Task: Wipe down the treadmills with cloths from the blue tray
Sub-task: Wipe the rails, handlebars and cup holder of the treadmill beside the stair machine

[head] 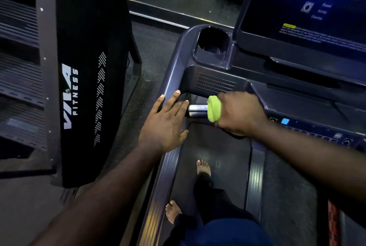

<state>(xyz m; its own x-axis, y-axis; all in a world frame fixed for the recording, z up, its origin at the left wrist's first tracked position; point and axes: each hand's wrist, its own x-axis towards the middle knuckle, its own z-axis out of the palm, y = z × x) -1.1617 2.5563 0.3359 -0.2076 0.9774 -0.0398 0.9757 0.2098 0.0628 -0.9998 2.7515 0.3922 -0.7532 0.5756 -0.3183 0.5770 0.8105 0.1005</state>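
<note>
I stand barefoot on the belt (215, 146) of a dark treadmill. My right hand (239, 114) is shut on a lime-green cloth (213, 109), wrapped around the chrome pulse-grip handle (197, 110) below the console. My left hand (166, 122) lies flat, fingers spread, on the treadmill's left handrail (170, 81), just left of the chrome handle. The console screen (309, 7) glows dark blue at the upper right. The blue tray is not in view.
A cup holder (213, 43) sits at the console's left corner. A black "VIVA FITNESS" machine housing (89, 67) stands close on the left across a narrow strip of floor (142, 79). Control buttons (285, 121) line the console's lower edge under my right forearm.
</note>
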